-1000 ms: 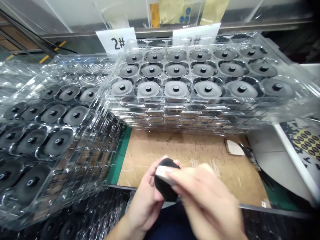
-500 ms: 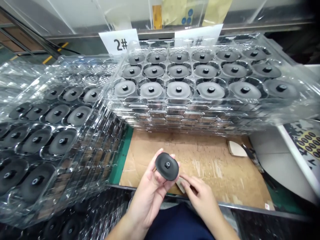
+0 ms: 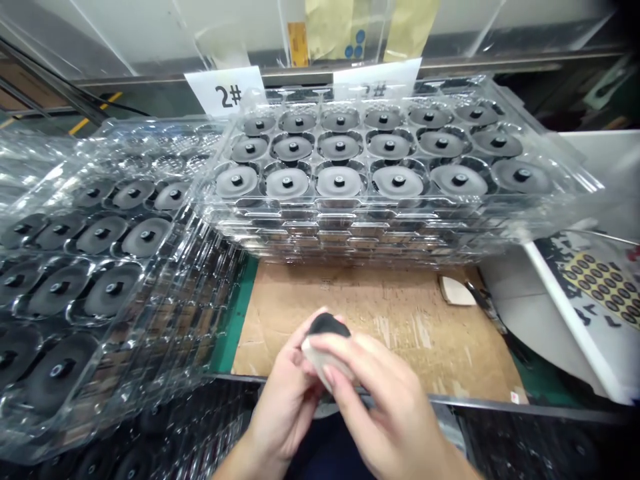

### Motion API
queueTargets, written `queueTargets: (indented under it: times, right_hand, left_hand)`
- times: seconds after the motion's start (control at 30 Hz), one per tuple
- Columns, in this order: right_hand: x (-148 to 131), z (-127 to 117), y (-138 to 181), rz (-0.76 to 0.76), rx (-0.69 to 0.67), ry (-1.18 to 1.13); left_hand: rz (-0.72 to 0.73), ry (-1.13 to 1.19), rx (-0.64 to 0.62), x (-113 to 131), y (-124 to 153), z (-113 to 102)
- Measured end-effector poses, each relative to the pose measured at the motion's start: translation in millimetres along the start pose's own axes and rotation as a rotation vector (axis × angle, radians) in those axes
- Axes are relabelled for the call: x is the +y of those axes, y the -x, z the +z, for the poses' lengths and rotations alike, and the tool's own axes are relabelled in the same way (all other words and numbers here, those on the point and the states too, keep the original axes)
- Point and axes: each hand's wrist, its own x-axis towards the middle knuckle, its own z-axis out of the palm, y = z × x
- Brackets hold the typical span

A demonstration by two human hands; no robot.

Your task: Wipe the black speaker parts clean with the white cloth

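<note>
Low in the middle, just over the front edge of the surface [image 3: 475,402]: left grip [image 3: 287,400] closed round a black disc [image 3: 327,325], cupping it from below, with only the top rim peeking out. Right grip [image 3: 385,413] pinched shut on a pale pad [image 3: 316,355], pressed flat on the face of the disc. For a good job, probably best to hold the disc snug, lay the pad flat, rub gently right out to the rim, and mind the little knob in the middle, like the ones on the tray discs. Under the hands, a brown cardboard sheet [image 3: 400,320] on a green mat [image 3: 235,313], with a small pale scrap [image 3: 456,292] lying well apart. Beyond that, a stack of clear trays [image 3: 380,227] full of the same discs, and a second stack [image 3: 100,267] on the left. Behind, a white card [image 3: 223,95] reading "2#"; beside it another card [image 3: 377,87], half hidden, showing only "#". Far right, a sheet of small round stickers [image 3: 605,283], too small to read.
</note>
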Motion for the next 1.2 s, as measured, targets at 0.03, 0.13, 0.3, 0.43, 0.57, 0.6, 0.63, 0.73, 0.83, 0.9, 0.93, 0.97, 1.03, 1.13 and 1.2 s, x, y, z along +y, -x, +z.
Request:
queueTargets:
  times: [0.03, 0.13, 0.3, 0.43, 0.57, 0.6, 0.63, 0.73, 0.83, 0.9, 0.93, 0.97, 1.03, 1.13, 1.2]
  right_hand:
    - [-0.6, 0.4, -2.0, 0.017, -0.079, -0.016]
    - [1.3, 0.1, -6.1, 0.045, -0.078, 0.042]
    - [0.8, 0.2, 4.5, -0.099, 0.07, 0.086]
    - [2.5, 2.6, -2.2, -0.009, -0.019, 0.067]
    - [2.9, 8.3, -15.0, -0.081, 0.112, 0.149]
    - [3.0, 7.2, -12.0, -0.113, 0.081, 0.123]
    - [3.6, 4.5, -6.3, -0.124, 0.025, 0.089]
    - [7.2, -11.0, 14.8, -0.043, -0.122, 0.093]
    - [7.8, -25.1, 16.3, 0.013, -0.088, 0.312]
    - [6.6, -28.0, 1.7, -0.084, -0.049, 0.382]
    - [6.9, -27.9, -8.0, -0.171, -0.081, 0.347]
    - [8.4, -27.1, -17.6, -0.257, -0.145, 0.272]
    - [15.9, -24.7, -31.7, -0.351, -0.269, 0.109]
    - [37.1, -19.0, -30.0, -0.168, -0.237, 0.039]
    - [56.2, -11.6, -13.3, 0.044, -0.142, 0.036]
  left_hand:
    - [0.012, -0.006, 0.025, 0.9, 0.6, 0.1]
    - [0.038, -0.016, 0.019, 2.3, 1.5, 4.2]
    - [0.006, 0.007, -0.019, 8.4, 0.7, 9.6]
    - [0.012, 0.016, 0.025, 9.8, -1.2, 9.5]
    - [0.043, 0.006, 0.022, 8.3, 0.0, 10.1]
    - [0.044, 0.008, 0.021, 9.6, 0.8, 9.3]
    - [0.04, 0.014, 0.017, 11.4, 1.7, 8.1]
    - [0.018, 0.037, -0.017, 16.4, 2.6, 5.0]
    - [-0.015, 0.046, -0.006, 16.8, 1.2, 6.7]
    - [-0.035, 0.078, -0.015, 15.9, 0.7, 9.2]
    - [-0.055, 0.098, -0.042, 15.6, 0.9, 9.7]
    - [-0.076, 0.11, -0.077, 15.6, 1.4, 9.1]
    - [-0.096, 0.115, -0.137, 15.8, 3.2, 4.3]
    - [-0.089, 0.122, -0.162, 16.9, 6.6, -9.6]
    - [-0.094, 0.149, -0.174, 17.7, 8.5, -18.1]
